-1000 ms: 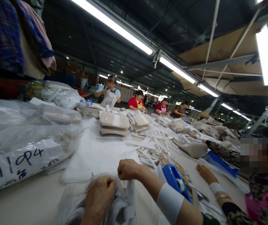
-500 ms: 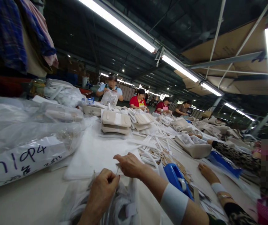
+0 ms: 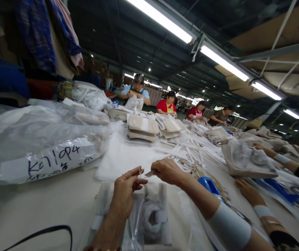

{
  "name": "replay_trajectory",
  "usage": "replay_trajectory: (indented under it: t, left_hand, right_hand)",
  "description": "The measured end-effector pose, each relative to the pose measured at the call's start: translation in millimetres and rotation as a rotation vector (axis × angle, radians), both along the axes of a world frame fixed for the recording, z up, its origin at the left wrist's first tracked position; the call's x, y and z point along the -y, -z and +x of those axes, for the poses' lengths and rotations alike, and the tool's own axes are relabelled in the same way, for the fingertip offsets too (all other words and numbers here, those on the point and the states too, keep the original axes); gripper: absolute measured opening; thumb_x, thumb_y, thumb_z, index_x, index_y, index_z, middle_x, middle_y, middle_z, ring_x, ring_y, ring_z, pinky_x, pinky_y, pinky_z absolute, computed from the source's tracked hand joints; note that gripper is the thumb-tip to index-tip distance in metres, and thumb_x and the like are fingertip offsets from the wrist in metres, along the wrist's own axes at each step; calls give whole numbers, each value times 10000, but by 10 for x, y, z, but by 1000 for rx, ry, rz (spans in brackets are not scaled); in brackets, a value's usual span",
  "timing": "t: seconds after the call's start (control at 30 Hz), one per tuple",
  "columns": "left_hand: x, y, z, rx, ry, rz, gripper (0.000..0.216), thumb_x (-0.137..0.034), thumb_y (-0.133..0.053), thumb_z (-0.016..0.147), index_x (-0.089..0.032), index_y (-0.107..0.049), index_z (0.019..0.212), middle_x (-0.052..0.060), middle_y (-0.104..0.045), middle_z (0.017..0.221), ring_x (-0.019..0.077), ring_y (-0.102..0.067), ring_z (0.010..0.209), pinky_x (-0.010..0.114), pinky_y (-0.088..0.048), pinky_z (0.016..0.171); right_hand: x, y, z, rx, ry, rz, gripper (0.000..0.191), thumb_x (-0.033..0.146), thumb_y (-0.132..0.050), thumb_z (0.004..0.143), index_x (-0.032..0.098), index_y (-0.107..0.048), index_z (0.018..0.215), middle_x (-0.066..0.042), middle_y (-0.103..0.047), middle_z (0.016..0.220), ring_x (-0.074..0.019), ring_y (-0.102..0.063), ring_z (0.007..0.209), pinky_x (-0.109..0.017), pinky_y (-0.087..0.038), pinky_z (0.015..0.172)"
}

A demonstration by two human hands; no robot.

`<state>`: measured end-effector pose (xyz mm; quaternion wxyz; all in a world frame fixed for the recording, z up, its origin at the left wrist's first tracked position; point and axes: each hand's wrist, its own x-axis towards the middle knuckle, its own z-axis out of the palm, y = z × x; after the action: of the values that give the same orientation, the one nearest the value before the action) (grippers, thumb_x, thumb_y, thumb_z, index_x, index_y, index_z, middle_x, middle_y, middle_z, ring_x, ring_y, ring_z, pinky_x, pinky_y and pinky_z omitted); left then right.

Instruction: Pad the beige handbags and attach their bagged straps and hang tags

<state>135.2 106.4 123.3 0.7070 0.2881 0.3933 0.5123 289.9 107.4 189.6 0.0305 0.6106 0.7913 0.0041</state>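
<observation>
My left hand (image 3: 124, 190) is raised over the table, its fingers pinching a thin white string (image 3: 139, 173) that loops around the fingertips. Just right of it, my right hand (image 3: 166, 170) grips a small flat greyish piece (image 3: 150, 173) with a pointed end, turned toward the string. Whether that piece is a tag or a blade I cannot make out. Under both hands lies a pale bag (image 3: 165, 223) with clear plastic over it and wrapped white stuffing in it, partly hidden by my left forearm.
A large plastic sack (image 3: 52, 153) with handwriting lies at left. Stacked beige bags (image 3: 143, 126) stand ahead on white sheets (image 3: 118, 157). A blue object (image 3: 209, 184) sits beside my right forearm. A co-worker's hand (image 3: 251, 193) and a beige bag (image 3: 246, 160) are at right.
My hands have risen from close over the plastic-covered bag, and the string and greyish piece now show between them. The view has shifted left. At right, the co-worker's beige bag is tipped up.
</observation>
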Motion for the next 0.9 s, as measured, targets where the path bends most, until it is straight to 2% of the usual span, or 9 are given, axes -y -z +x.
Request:
replay_trajectory:
  t: [0.07,0.17,0.23,0.3,0.5,0.6,0.7,0.77,0.9]
  left_hand:
    - [11,24,40,-52,-8,27,424,-185,-609,519,-116,-707,925,80,-721,841,107,-611,516,204,-405,483]
    - [39,70,88,-136,20,126,521,-212,-640,574,-102,-664,1083,19,-669,571,109,-571,449,201,-406,457]
    - [52,94,104,-164,50,195,575,-255,-670,585,-109,-636,1140,-2,-640,526,122,-570,452,204,-406,447]
    - [52,110,107,-194,58,286,558,-277,-686,580,-132,-653,1118,7,-667,609,134,-583,511,217,-422,466]
    - [24,141,82,-468,-32,616,443,-165,-628,624,-218,-682,1061,-3,-674,816,151,-587,731,261,-470,726]
    - [24,164,79,-510,-20,637,406,-142,-585,652,-243,-691,1030,-8,-662,798,148,-581,727,256,-454,711]
    - [30,184,85,-453,-45,615,213,-215,-604,668,-236,-719,846,-2,-665,763,156,-583,713,258,-447,688]
    - [30,193,91,-427,-72,599,89,-265,-620,666,-224,-695,693,-4,-650,712,155,-573,700,254,-433,672]
    - [8,192,93,-392,-141,504,111,-302,-648,622,-204,-627,573,-29,-576,586,128,-512,603,235,-388,591]
  right_hand:
    - [46,-16,1,-72,28,24,157,115,-556,770,191,-669,849,-50,-693,778,-188,-621,744,-251,-321,600]
    - [109,-5,-37,-218,55,46,195,117,-584,752,196,-624,926,-11,-674,766,-153,-594,701,-231,-326,601]
    - [136,23,-81,-330,60,47,180,117,-589,752,199,-598,912,17,-656,740,-128,-576,667,-217,-337,600]
    - [142,68,-120,-450,64,46,146,100,-584,744,195,-575,854,35,-633,704,-113,-565,647,-207,-353,599]
    - [87,245,-135,-820,85,-43,184,71,-593,677,198,-484,755,66,-573,640,-95,-554,603,-197,-420,587]
    - [93,309,-126,-945,92,-95,193,159,-634,668,203,-467,753,79,-524,601,-87,-503,548,-197,-413,544]
    - [127,350,-120,-1051,82,-67,215,274,-656,666,206,-485,777,63,-509,649,-96,-486,594,-212,-406,572]
    - [148,388,-118,-1124,80,-35,239,369,-586,736,201,-510,890,28,-541,748,-118,-520,677,-243,-426,649]
    - [146,512,-120,-1169,226,85,347,415,-396,839,178,-473,1081,-18,-559,812,-160,-542,774,-296,-429,755]
